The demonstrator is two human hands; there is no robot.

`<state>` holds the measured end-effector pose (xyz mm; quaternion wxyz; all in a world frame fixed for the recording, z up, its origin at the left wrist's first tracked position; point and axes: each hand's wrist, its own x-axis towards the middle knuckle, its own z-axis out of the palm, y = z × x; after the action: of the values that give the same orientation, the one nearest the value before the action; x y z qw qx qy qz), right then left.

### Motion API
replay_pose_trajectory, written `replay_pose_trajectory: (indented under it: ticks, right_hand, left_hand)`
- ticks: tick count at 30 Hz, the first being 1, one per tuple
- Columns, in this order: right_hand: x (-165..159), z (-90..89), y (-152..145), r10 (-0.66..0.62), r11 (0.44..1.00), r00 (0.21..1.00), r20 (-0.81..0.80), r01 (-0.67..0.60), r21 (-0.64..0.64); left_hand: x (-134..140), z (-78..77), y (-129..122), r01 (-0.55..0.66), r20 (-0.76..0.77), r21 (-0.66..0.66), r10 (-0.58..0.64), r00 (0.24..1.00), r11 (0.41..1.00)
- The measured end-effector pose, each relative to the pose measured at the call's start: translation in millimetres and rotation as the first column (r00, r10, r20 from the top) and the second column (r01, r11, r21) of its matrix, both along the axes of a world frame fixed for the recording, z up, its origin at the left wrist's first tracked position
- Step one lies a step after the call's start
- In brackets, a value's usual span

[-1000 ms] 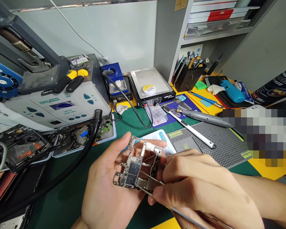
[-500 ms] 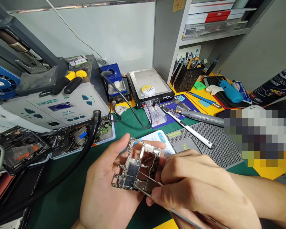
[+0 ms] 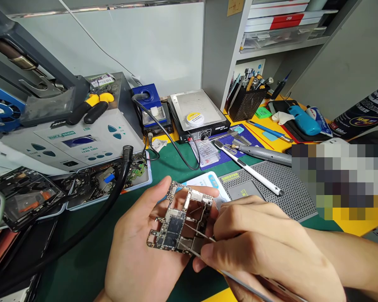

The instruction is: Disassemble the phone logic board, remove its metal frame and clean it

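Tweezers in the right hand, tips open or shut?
Open. The tweezers show two tips standing apart, a visible gap between them, at the circuit board.

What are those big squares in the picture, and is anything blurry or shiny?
In the head view, the blocky patch on the right hides what's there, so I can't tell; in the same view, the circuit board looks fairly clear, while the big machine's lettering looks smudged; again in the head view, the white wall has a soft, pale shine.
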<state>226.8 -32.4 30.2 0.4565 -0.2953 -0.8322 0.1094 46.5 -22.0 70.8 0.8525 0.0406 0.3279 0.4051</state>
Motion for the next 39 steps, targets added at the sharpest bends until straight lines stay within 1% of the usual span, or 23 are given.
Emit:
replay_pose_trajectory:
  ticks: [2,5,10,12,17,21,23,25,28,30,31,33,35,37,39]
  right_hand:
    - [1,1.8,2,-0.004,1.0,1.0,-0.012,0.004,-0.009]
    - [3,7.3,1,-0.053,0.997,0.999,0.007,0.053,-0.06]
    - [1,12.6,-7,-0.043,0.997,0.999,-0.021,0.041,-0.072]
    - [-2,11.5,-12,-0.039,0.995,0.998,-0.058,0.034,-0.092]
    - [-14,7.2,-21,-0.085,0.983,0.97,-0.226,0.045,-0.179]
    - [-19,7.2,-22,-0.054,0.981,0.957,-0.286,-0.003,-0.196]
    - [-18,9.7,-22,-0.056,0.977,0.946,-0.32,-0.014,-0.212]
    - [-12,14.5,-19,-0.059,0.964,0.937,-0.345,-0.037,-0.265]
    - [1,23.2,-9,-0.073,0.928,0.93,-0.361,-0.069,-0.365]
    - [9,26.6,2,-0.081,0.907,0.928,-0.365,-0.084,-0.414]
    - [12,27.1,8,-0.067,0.887,0.926,-0.371,-0.115,-0.447]
    - [14,25.9,17,-0.082,0.823,0.872,-0.482,-0.214,-0.526]
    - [12,23.6,23,-0.107,0.757,0.812,-0.573,-0.307,-0.577]
    - [10,21.9,26,-0.121,0.71,0.781,-0.612,-0.363,-0.603]
    - [9,21.4,28,-0.14,0.668,0.767,-0.626,-0.393,-0.631]
  left_hand:
    - [0,-1.5,0,-0.003,-0.007,-0.009,0.003,1.0,1.0]
    - [0,-6.3,-1,-0.019,0.004,-0.021,0.019,1.0,1.0]
    - [1,-9.4,-2,-0.01,-0.031,-0.041,0.009,0.999,0.999]
    - [1,-8.3,-2,-0.006,-0.046,-0.038,0.004,0.999,0.999]
    - [2,-9.0,1,-0.017,-0.102,-0.022,0.014,0.995,1.0]
    - [3,-10.2,2,-0.032,-0.097,-0.028,0.029,0.995,0.999]
    - [3,-9.3,2,-0.009,-0.069,-0.026,0.008,0.998,1.0]
    - [2,-8.2,3,0.036,-0.047,-0.01,-0.036,0.998,0.999]
    - [0,-7.6,4,0.064,-0.039,0.09,-0.061,0.997,0.994]
    - [-1,-8.2,6,0.052,-0.057,0.167,-0.043,0.997,0.985]
    - [-1,-8.5,8,0.045,-0.068,0.194,-0.032,0.997,0.98]
    - [-2,-8.6,11,0.042,-0.088,0.221,-0.023,0.996,0.974]
    - [-3,-7.8,13,0.041,-0.088,0.238,-0.02,0.996,0.97]
    - [-5,-6.3,15,0.038,-0.09,0.25,-0.015,0.996,0.968]
    - [-6,-4.6,16,0.039,-0.109,0.25,-0.012,0.994,0.967]
